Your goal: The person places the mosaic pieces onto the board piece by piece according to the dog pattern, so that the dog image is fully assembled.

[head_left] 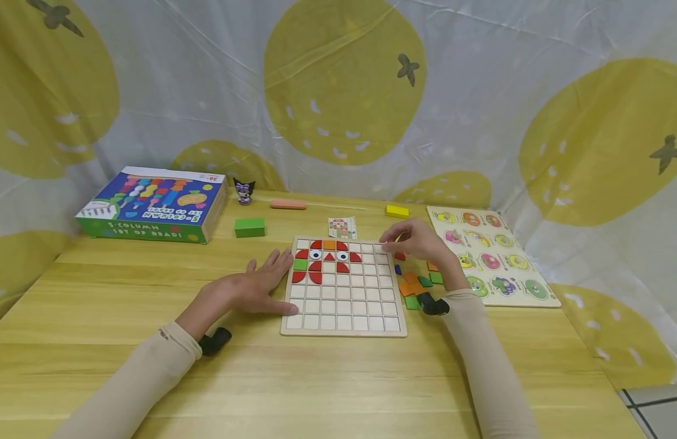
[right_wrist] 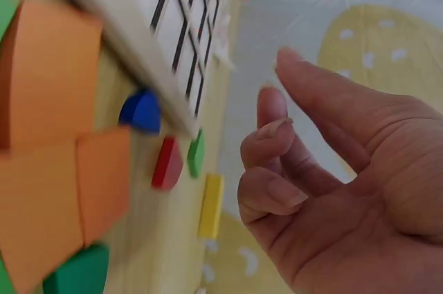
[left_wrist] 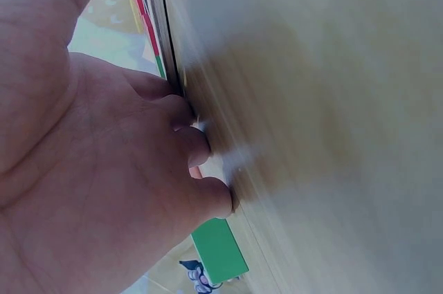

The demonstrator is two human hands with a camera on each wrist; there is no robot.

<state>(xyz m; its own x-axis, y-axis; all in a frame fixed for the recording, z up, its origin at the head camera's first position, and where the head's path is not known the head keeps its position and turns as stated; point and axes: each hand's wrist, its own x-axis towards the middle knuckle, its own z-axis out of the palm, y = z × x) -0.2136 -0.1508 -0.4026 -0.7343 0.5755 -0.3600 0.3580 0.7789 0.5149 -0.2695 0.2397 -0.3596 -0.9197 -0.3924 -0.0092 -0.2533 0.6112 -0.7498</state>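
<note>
Board (head_left: 343,308), gridded, flat on the table (head_left: 234,372) between both hands; coloured pieces (head_left: 329,245) fill part of its upper left. Left hand (head_left: 256,289): fingers straight, spread at the left edge. Right hand (head_left: 415,241) above the upper right corner; right wrist view shows fingers loosely bent, thumb apart, plus a green piece (right_wrist: 197,153) beyond the red one (right_wrist: 168,164) (head view: masked by the hand).

Two hands (head_left: 253,289) (head_left: 420,239), one board (head_left: 343,308) (two eye tiles (head_left: 315,254) (head_left: 342,256))
</note>
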